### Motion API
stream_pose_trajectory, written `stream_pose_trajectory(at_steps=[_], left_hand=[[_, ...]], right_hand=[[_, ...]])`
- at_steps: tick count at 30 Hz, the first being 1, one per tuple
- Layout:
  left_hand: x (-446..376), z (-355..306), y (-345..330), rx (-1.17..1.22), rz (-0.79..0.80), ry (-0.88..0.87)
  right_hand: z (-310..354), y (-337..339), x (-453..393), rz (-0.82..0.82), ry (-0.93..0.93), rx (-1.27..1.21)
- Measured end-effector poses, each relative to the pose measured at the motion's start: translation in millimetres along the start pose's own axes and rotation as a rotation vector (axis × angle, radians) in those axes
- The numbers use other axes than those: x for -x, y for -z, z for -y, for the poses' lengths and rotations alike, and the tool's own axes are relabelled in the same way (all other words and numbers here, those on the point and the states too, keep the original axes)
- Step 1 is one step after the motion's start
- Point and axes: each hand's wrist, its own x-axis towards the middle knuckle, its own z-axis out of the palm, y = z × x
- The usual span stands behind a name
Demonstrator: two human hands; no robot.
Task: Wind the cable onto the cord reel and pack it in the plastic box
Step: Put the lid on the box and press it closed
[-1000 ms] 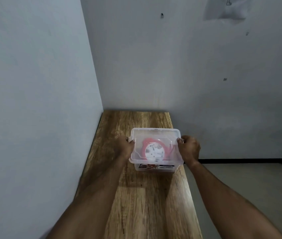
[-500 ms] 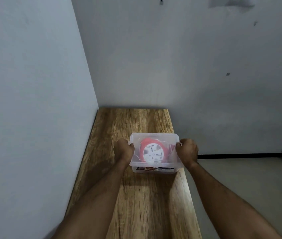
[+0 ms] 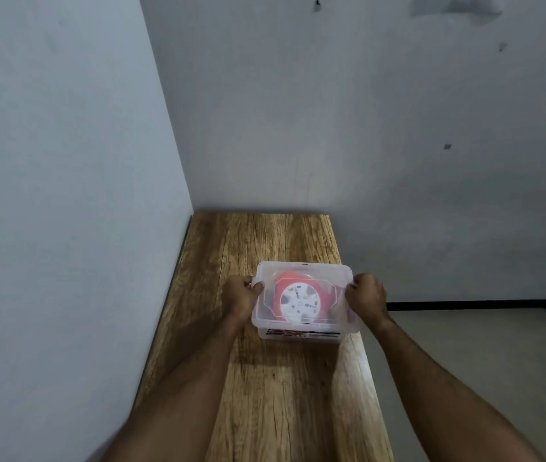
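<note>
Grey walls [image 3: 65, 161] met in a corner, and a narrow wooden table [image 3: 265, 241] ran from me toward that corner; floor and a dark skirting strip [image 3: 481, 304] lay off to the right.

Items, left to right, as I logged them from my remote seat:

1. Left hand [image 3: 240, 296]: at the box's left short end, knuckles toward me, fingers [image 3: 254, 287] curled onto the rim or clasp there. Whether they pinched a latch or only pressed it, I could not tell.

2. Box [image 3: 301, 334]: clear plastic, lid [image 3: 325, 273] on, resting on the table near its right edge, midway along. Its long axis ran left to right, straight across my line of sight, so each short end faced one hand.

3. Reel [image 3: 300, 301]: red with a white hub face, lying flat inside the box, seen through the lid. The cable was not separately visible; I judged it wound on.

4. Right hand [image 3: 366, 300]: at the right short end, mirroring the left, fingers [image 3: 353, 288] curled over the rim.

Judgement: both hands sat equally near, one per end, box squarely between them. Packing looked all but done; the next move, I judged, turned on pressing both end clasps down evenly.
</note>
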Motion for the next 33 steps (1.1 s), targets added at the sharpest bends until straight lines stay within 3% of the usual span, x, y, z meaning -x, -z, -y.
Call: stream_pose_trajectory(at_steps=[9,12,16,19,22,25,28,33], left_hand=[[-9.3,-1.5,-0.1,-0.051,0.004,0.080],[-0.2,-18.1,-9.1,-0.228,-0.018,0.053],[22.0,-26.6,-29.2,-0.719,-0.142,-0.265],[29.2,-28.5,-38.6,-0.686,0.029,-0.516],[31.7,-25.2,-46.9,-0.721,0.186,-0.618],[29.3,-14.7,-51.7,-0.835,0.167,-0.652],[28.9,-14.2,-50.8,-0.848,0.174,-0.625],[28.3,-10.3,-53.4,-0.864,0.153,-0.616]], right_hand=[[1.3,0.0,-7.1,0.062,-0.125,-0.047],[1.9,1.8,-8.9,0.118,-0.184,-0.092],[-5.6,-0.7,-7.2,0.255,-0.314,-0.432],[-15.5,0.4,-6.9,0.356,-0.452,-0.602],[-25.4,-1.3,-7.9,0.392,-0.535,-0.701],[-22.9,-2.1,-5.7,0.250,-0.495,-0.682],[-10.9,-8.0,-1.7,0.049,-0.355,-0.435],[9.6,-13.6,13.9,-0.113,-0.232,-0.137]])
